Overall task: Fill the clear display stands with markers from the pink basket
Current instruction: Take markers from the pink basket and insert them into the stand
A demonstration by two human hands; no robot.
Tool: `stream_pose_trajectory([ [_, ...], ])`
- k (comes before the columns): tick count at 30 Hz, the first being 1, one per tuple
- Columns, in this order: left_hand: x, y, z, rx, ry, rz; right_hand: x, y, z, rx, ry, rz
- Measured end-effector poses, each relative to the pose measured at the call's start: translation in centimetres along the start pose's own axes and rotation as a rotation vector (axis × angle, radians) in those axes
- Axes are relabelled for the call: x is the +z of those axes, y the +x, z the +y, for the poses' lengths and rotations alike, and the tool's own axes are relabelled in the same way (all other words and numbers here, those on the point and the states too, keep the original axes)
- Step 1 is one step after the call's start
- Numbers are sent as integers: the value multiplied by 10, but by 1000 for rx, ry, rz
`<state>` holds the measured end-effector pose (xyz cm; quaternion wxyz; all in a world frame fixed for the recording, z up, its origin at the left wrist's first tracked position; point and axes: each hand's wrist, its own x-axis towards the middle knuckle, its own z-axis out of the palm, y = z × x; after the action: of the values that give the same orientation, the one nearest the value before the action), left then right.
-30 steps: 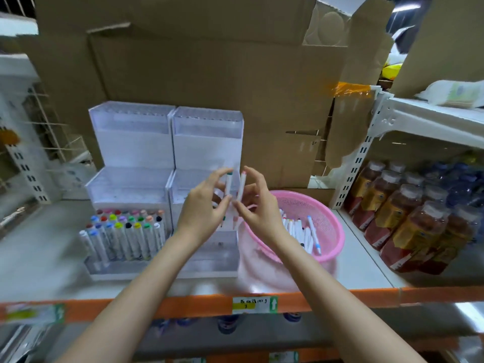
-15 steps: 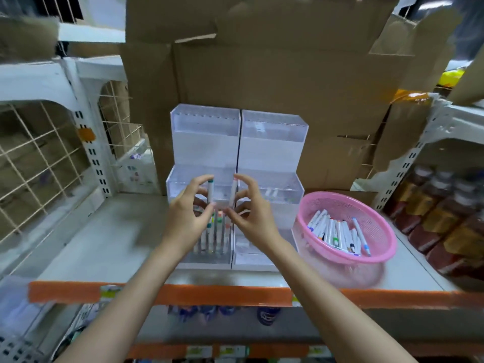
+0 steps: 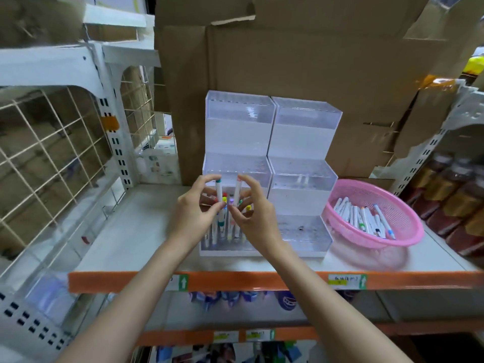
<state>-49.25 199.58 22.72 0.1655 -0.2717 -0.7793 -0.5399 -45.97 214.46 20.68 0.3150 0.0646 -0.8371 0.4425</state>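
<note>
Holding one white marker apiece, both of the person's grips meet in front of the left display stand (image 3: 239, 132), just above its lowest tier. The left grip (image 3: 193, 216) pinches the left marker (image 3: 219, 191) between thumb and curled fingers, and the marker stands nearly upright with a teal end on top. The right grip (image 3: 255, 216) grasps the right marker (image 3: 237, 191) in the same way, and this one leans a little to the right. The two markers are close together but apart, and the thumbs nearly meet below them.

Behind the grips, a row of standing markers (image 3: 222, 227) with coloured caps fills part of the left stand's bottom tier. How many there are cannot be told, because the fingers hide some. The right display stand (image 3: 303, 142), also clear and stepped in three tiers, sits pressed against the left one.

The pink basket (image 3: 416, 226) rests on the shelf (image 3: 136, 231) just to the right of the right stand; whether they touch cannot be told. A loose heap of basket markers (image 3: 361, 216), white with coloured ends, lies inside it.

Brown cardboard (image 3: 314, 69) rises behind the stands. An orange strip (image 3: 235, 281) with labels runs along the shelf's front. Bottles (image 3: 450, 195) with dark contents stand at the far right, blurred, and a wire grid (image 3: 52, 142) closes the left side.
</note>
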Motion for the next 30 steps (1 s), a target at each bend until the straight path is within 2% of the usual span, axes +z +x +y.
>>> stream_pose_trajectory([
  [7, 6, -1, -9, 100, 57, -31, 1, -6, 5, 18, -38, 8],
  [30, 2, 2, -2, 119, 194, -47, 6, -7, 5, 25, -153, -47],
])
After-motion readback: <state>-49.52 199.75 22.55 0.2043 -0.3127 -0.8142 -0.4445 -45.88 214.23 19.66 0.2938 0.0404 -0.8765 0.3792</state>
